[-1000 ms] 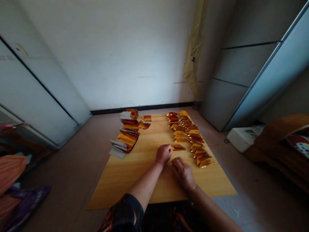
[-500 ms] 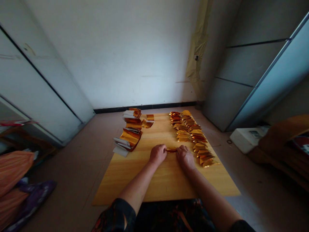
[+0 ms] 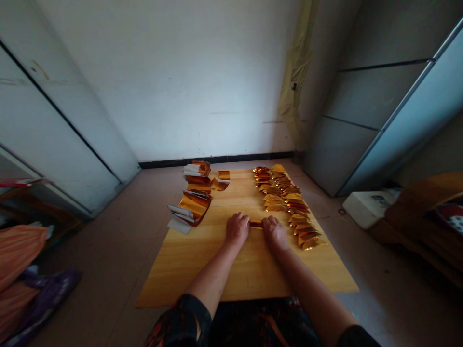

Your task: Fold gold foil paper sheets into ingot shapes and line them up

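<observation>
A small folded piece of gold foil paper [image 3: 255, 224] lies on the wooden board [image 3: 202, 260] between my two hands. My left hand [image 3: 237, 228] is closed on its left end and my right hand [image 3: 275, 232] is closed on its right end, both resting on the board. To the right runs a long row of folded gold pieces [image 3: 285, 202]. At the board's far left lies a curled stack of gold foil sheets [image 3: 191, 205].
The board lies on a tiled floor [image 3: 119, 250]. Pale cabinet doors [image 3: 54, 130] stand at left and a grey cabinet [image 3: 361, 120] at right. A white box [image 3: 365, 207] sits on the floor at right, and cloth and bags [image 3: 21, 270] at left.
My right hand came forward from the near part of the board and closed on the gold piece beside my left hand. Over the last half second both hands stayed nearly still.
</observation>
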Tool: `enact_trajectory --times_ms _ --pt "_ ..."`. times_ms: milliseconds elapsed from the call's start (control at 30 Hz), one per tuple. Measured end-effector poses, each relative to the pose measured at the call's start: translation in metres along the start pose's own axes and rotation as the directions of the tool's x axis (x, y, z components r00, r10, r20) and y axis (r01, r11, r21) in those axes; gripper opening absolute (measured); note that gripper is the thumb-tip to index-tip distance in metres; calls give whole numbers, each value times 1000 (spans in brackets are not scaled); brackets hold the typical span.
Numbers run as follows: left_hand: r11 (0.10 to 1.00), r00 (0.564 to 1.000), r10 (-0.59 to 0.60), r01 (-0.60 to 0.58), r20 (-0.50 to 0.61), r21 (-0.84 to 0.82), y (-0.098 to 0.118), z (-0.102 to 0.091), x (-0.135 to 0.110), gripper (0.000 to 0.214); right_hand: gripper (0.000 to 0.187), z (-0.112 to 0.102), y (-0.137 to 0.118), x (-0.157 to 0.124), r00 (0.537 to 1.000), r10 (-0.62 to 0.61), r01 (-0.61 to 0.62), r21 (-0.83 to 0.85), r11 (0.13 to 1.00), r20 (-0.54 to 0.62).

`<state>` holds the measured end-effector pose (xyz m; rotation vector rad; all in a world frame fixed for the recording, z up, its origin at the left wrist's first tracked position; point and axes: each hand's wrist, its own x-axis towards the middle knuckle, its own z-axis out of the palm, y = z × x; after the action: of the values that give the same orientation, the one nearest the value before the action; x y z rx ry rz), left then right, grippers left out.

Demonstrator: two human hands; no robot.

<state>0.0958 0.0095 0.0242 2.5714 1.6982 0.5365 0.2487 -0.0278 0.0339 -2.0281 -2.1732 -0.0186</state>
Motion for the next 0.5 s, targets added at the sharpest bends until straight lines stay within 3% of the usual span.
enact_trajectory --times_ms 500 --pt "991 997 -22 11 80 130 4 0 1 20 16 4 0 0 1000 -19 20 -17 1000 10"
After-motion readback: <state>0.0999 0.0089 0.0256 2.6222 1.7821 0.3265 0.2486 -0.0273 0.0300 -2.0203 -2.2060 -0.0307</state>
